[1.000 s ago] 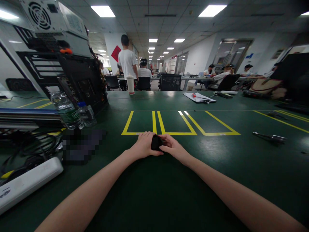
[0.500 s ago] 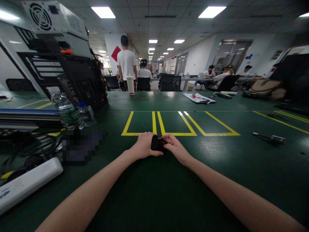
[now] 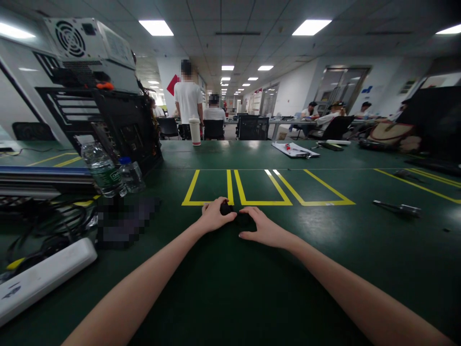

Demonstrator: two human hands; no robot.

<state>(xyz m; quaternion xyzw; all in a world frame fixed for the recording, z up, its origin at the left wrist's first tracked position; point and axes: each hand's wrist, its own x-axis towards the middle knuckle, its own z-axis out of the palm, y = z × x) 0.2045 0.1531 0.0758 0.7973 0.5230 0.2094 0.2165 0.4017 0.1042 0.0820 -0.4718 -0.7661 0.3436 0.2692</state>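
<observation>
My left hand (image 3: 216, 215) is closed round a small black rounded object (image 3: 225, 208), low over the table just in front of the yellow tape. Its kind cannot be made out, as the fingers cover much of it. Just to the right, my right hand (image 3: 266, 228) has its thumb and fingers spread in a C shape. Within that curve is a dark piece (image 3: 245, 219); whether it is joined to the black object, or touched by the fingers, is too dark to tell.
Yellow tape outlines (image 3: 264, 203) mark the green table (image 3: 230, 288). At left are a power strip (image 3: 46, 278), cables, bottles (image 3: 103, 168) and an opened computer case (image 3: 122, 129). A metal tool (image 3: 398, 208) lies right; a clipboard (image 3: 295, 149) and cup (image 3: 195, 132) stand farther back. People are beyond.
My right hand has opened wider, its thumb and fingers moving apart from their pinch on the dark part. My left hand has shifted slightly left with the black object. The view has tilted a little upward.
</observation>
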